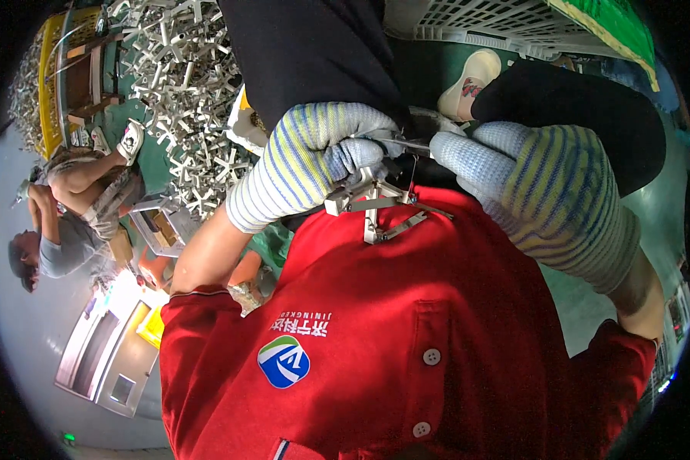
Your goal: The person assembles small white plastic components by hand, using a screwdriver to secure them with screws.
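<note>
Green workshop floor (418, 73), strewn with pale star-shaped parts (184, 100); two gloved hands at work on one branched part.
Left hand (310, 157) is closed around the pale branched part (371, 204), its fingers hiding the upper portion; the lower arms show in front of the red shirt (468, 322), held clear of the floor; right hand (548, 184) is curled, its fingertips at one end of a slim metal piece (406, 143); whether it pinches that piece I cannot tell, and the other end is lost at the left glove; the heap's far edge is cut off by the dark rim, as is the grey crate (479, 34); a seated co-worker (67, 245) is at the left, handwork too small to make out.
</note>
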Motion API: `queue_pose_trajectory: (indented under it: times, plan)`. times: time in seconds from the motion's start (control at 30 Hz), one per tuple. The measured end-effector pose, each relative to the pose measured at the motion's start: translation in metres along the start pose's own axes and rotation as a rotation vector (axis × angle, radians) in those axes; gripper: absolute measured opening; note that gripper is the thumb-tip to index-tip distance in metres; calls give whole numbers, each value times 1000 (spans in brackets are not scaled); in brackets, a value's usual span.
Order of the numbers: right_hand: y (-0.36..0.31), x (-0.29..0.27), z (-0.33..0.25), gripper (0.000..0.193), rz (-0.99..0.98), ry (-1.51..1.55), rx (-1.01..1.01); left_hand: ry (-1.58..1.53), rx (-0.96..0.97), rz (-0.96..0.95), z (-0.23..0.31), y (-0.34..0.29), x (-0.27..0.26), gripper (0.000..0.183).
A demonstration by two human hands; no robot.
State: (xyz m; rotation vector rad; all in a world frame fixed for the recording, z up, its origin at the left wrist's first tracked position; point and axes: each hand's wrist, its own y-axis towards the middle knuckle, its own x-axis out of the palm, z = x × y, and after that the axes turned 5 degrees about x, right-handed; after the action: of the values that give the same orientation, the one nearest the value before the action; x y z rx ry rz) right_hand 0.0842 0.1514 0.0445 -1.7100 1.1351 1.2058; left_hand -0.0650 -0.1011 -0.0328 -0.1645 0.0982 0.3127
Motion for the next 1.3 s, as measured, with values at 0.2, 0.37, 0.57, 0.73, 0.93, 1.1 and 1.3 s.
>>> queue_pose_trajectory:
  times: [0.2,0.37,0.57,0.73,0.93,1.1,1.3]
  plan:
    - [14,-6,-3,33,-139,166,90,72,92,20,-6,1,2,21]
    - [47,-24,1,25,-378,984,674,42,74,18,-7,-1,-1,23]
    - [53,-22,-2,25,-213,723,430,-18,99,12,-13,-1,-3,23]
    - [62,-17,3,25,-123,553,267,10,67,24,-15,-5,-4,15]
    - [58,-28,-14,27,-290,-11,-22,36,158,36,-19,-2,-1,17]
    - [48,-16,-11,24,-357,-340,-73,90,230,44,-22,-2,2,16]
    - [69,-30,-7,24,-381,662,588,53,203,23,-19,3,0,16]
